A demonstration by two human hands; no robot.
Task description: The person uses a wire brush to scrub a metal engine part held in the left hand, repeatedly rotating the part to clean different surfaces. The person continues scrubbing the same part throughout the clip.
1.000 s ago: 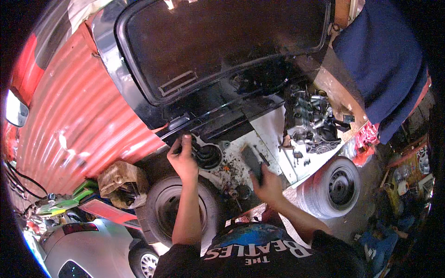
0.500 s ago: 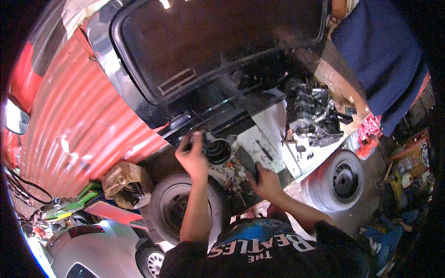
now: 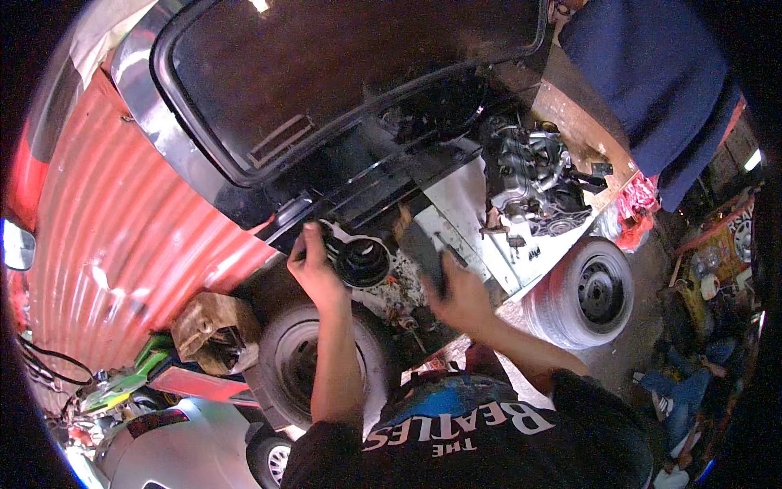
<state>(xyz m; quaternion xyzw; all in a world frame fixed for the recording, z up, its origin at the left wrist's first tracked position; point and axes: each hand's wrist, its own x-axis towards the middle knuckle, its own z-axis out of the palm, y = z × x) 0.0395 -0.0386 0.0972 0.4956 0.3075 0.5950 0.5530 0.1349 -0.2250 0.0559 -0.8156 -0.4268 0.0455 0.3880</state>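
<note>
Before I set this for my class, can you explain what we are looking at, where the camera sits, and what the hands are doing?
There is no machine: a person wears a wide fisheye camera on the head, looking down, so edges bend. The forearms rise from the lower edge. The left hand touches a round black metal part on a cluttered work surface. The right hand grips a dark flat tool. An engine block lies further back, a tyre below the left forearm and a wheel stands to the right.
</note>
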